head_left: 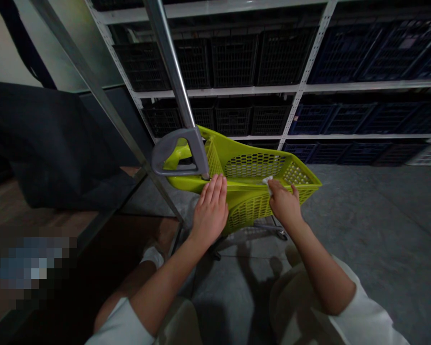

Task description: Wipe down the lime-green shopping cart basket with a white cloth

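One green basket (pixel 240 194), long axis crosswise, handle (pixel 158 155) leftward; left fingers (pixel 215 188) outstretched, right fingers (pixel 275 185) pinching white cloth (pixel 267 180).

The green basket (pixel 244 147) seems, in dim light, open from above; a metal pole (pixel 173 62) obstructs its left.

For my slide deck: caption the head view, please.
Left hand flat on a green shopping cart, right hand holding a white cloth or tissue, near white shelving with plastic crates.

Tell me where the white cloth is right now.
In the head view, the white cloth is right of centre, in the right hand, at the near rim of the green basket.
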Tool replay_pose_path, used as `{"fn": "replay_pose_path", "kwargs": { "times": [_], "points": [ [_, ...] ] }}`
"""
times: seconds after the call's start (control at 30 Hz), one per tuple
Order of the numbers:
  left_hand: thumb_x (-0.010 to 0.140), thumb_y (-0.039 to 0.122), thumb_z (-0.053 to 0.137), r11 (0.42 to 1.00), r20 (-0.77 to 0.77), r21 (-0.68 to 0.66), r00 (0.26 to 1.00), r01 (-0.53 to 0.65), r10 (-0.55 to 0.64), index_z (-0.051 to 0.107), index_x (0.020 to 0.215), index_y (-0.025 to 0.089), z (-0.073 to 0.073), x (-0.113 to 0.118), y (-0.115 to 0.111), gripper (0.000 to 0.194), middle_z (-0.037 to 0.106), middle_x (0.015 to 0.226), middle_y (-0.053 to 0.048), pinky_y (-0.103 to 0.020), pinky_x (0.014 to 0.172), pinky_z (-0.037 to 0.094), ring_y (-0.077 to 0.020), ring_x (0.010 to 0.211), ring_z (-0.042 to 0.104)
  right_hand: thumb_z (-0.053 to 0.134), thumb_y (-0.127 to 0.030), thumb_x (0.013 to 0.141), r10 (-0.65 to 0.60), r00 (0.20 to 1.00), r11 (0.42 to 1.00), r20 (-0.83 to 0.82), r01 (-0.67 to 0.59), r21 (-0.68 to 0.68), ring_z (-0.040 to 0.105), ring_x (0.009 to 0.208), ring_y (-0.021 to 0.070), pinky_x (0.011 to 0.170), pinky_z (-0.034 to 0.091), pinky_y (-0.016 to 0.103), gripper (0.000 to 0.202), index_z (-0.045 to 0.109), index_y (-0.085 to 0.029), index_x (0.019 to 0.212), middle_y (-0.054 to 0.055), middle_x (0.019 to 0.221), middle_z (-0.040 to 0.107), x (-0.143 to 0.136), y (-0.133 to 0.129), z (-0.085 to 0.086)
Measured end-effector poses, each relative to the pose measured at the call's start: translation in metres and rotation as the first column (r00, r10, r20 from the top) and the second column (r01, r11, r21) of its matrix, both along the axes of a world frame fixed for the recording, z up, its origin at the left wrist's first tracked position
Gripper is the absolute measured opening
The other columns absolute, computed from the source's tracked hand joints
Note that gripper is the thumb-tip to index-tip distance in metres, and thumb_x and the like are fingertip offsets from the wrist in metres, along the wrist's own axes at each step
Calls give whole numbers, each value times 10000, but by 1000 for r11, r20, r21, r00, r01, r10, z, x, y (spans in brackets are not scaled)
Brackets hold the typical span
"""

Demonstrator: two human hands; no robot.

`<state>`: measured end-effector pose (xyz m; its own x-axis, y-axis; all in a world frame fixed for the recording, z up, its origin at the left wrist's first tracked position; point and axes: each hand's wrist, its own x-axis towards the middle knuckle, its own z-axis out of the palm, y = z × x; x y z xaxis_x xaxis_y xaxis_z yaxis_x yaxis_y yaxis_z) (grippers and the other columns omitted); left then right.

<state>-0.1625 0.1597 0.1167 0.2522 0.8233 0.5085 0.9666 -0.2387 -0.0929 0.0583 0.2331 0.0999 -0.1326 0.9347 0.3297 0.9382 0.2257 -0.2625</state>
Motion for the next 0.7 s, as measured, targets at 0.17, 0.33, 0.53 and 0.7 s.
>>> {"fn": "replay_pose_path", "kwargs": {
  "times": [0.17,0.33,0.53,0.7],
  "points": [
    [904,157,440,1000,-2,-4,1000,-11,11,246,1542,29,-1,1,0,679,289,1630,-164,-448,1252,232,-270,1534,207,360,-3,769,398,915,917,-70,-397,29,479,1390,219,1209,215,506,684,499,-120,1428,148,1468,544,-54,-14,17],
    [915,173,435,1000,-17,-10,999,-27,27,269,1534,31,1,1,-1,656,297,1628,-156,-440,1251,232,-270,1532,216,358,1,735,519,850,851,-95,-502,153,329,1483,170,1233,173,459,788,390,-136,1510,105,1565,427,-65,-28,4],
    [922,189,433,1000,-27,-12,1000,-15,15,227,1555,36,0,0,0,683,280,1635,-153,-443,1255,223,-271,1534,211,398,-83,844,1,997,997,82,-7,77,609,1239,246,1204,136,550,530,571,-149,1340,140,1372,631,7,-1,-11],
    [915,185,437,1000,-11,-3,999,-30,30,217,1557,27,-2,3,1,697,272,1636,-163,-447,1254,223,-275,1537,198,388,-50,809,153,987,986,39,-155,67,551,1317,265,1206,186,521,584,542,-60,1373,207,1390,600,-16,-5,2]
  ]
}}
